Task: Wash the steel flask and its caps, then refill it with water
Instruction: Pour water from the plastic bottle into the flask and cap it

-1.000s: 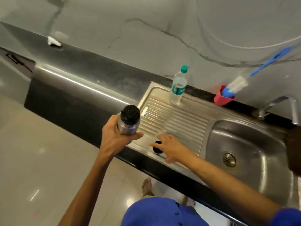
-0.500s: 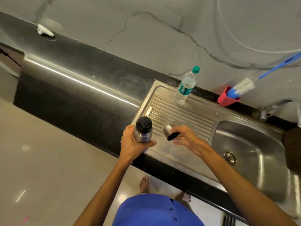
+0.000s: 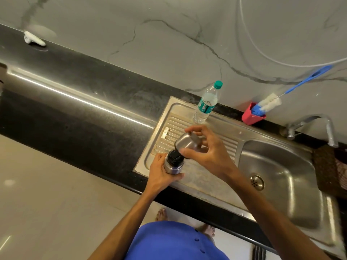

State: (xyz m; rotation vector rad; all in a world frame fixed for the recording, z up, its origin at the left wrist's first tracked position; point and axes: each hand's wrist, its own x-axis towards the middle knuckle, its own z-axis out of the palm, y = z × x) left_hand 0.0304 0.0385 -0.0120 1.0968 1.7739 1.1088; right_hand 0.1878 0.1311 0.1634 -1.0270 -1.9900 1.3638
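Bench: black stone bench [image 3: 78, 102] carries a steel sink [image 3: 277, 199] with ribbed drainboard.
Flask: steel flask [image 3: 171, 166] over the drainboard's front corner, long axis upright, black stopper toward the camera.
Left hand: left hand [image 3: 159, 173] curls around the flask.
Right hand: right hand [image 3: 208, 152] pinches the steel cup cap [image 3: 186, 143], tilted, rim down-left just over the stopper.

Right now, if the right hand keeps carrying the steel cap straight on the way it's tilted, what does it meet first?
Probably the black inner stopper atop the steel flask that the left hand grips. The right hand tilts the steel cup-shaped cap mouth-down toward it; depth is unclear.
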